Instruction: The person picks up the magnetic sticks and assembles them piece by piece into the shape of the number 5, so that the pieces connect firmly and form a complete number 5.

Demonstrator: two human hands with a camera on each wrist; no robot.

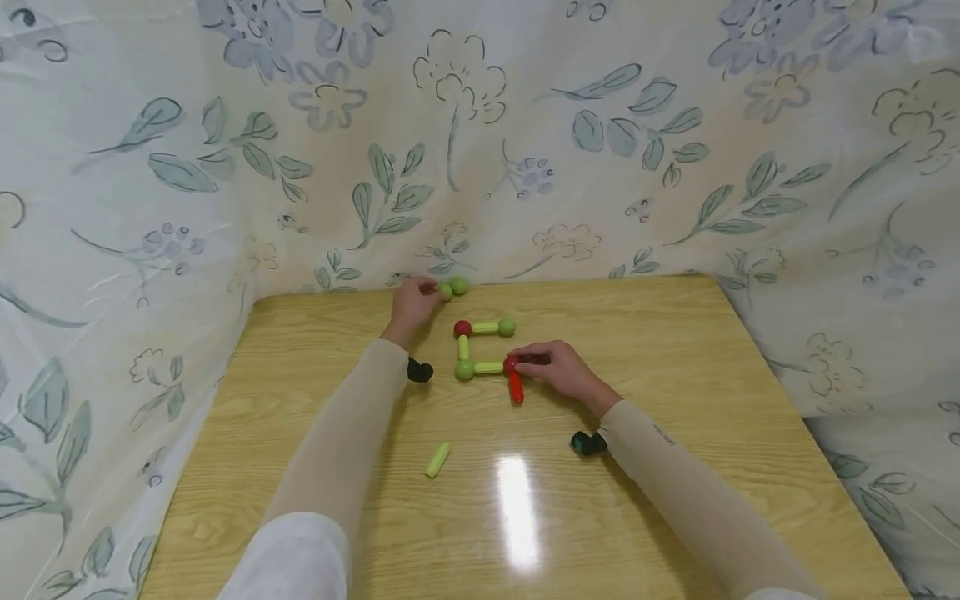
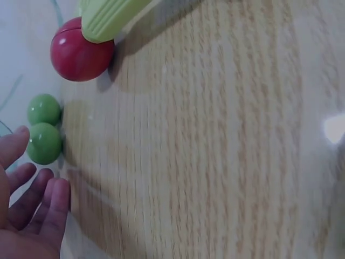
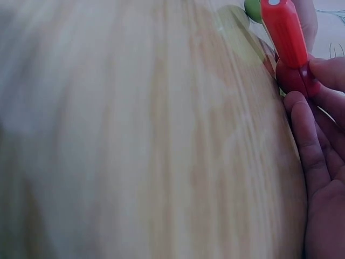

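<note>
My right hand (image 1: 561, 368) pinches a red ball (image 3: 291, 78) between thumb and fingers. A red rod (image 1: 516, 388) sticks out from that ball toward me. Yellow-green rods link the same ball to a green ball (image 1: 465, 368), then a second red ball (image 1: 462, 328) and another green ball (image 1: 507, 327), forming an angular chain on the table. At the back edge, my left hand (image 1: 414, 307) is beside two loose green balls (image 2: 44, 143) that touch each other. In the left wrist view its thumb tip is close to the nearer ball, with the fingers spread loosely below.
A single yellow-green rod (image 1: 438, 460) lies apart on the wooden table (image 1: 630, 517), nearer to me. Flowered cloth (image 1: 480, 167) hangs behind the table's back edge and along its sides. Black wrist devices (image 1: 588, 443) sit under both wrists.
</note>
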